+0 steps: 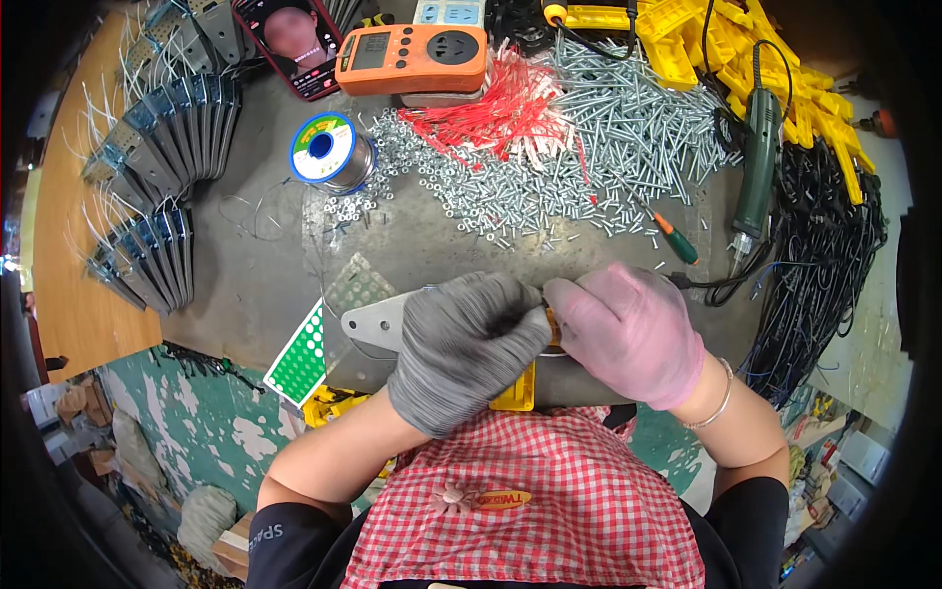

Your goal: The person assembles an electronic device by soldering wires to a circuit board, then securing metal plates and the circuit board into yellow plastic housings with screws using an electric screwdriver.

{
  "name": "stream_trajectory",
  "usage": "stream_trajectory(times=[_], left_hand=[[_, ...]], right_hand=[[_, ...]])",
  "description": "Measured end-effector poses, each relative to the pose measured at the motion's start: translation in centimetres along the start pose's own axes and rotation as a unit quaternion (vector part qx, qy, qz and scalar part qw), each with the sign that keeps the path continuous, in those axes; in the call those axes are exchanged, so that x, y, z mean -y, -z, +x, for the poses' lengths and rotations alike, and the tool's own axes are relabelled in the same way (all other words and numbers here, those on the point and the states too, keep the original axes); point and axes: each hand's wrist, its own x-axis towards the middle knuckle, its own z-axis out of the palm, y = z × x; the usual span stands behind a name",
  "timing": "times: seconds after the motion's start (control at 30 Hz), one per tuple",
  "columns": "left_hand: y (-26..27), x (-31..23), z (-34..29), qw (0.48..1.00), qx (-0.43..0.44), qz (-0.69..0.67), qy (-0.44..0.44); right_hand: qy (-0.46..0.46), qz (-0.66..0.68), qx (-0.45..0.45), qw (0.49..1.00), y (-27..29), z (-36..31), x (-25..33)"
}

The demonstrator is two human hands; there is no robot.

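Jutting leftward over the counter [245, 245], the metal plate [369, 324] looked stiff, smooth and fairly light, likely best held by its long edges. The left hand [471, 344] was curled around it, while beside that the right hand [628, 334] was bunched, its hold too hidden to tell.

The grey-gloved left hand [471, 344] is hiding the right end of the flat grey metal plate [375, 324]; the upper edge is cropping the white block with blue sockets [451, 14].
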Motion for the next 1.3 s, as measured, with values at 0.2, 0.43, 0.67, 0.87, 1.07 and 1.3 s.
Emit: stream_trajectory(times=[0.2, 0.43, 0.67, 0.87, 1.07, 1.3], left_hand=[[-0.9, 1.4, 0.1, 0.925, -0.098, 0.274, -0.245], [1.0, 1.8, 1.5, 0.991, 0.059, -0.113, -0.03], [-0.9, 3.3, 0.7, 0.87, -0.11, 0.307, -0.37], [0.8, 2.1, 1.8, 0.993, 0.027, -0.071, -0.093], [-0.4, 2.9, 0.8, 0.913, -0.089, 0.262, -0.3], [0.3, 2.2, 0.8, 0.983, -0.024, 0.083, -0.165]], right_hand=[[0.079, -0.067, -0.017, 0.994, -0.7, 0.0, -0.9], [0.075, -0.048, -0.022, 0.996, -0.8, 0.0, -0.6], [-0.255, 0.386, 0.175, 0.869, 0.2, 1.1, -1.9], [0.162, -0.074, 0.048, 0.983, 1.2, 2.6, -2.7], [-0.216, 0.427, 0.248, 0.842, 0.5, 2.5, -2.9], [0.12, -0.024, 0.033, 0.992, 0.5, 1.0, -2.0]])
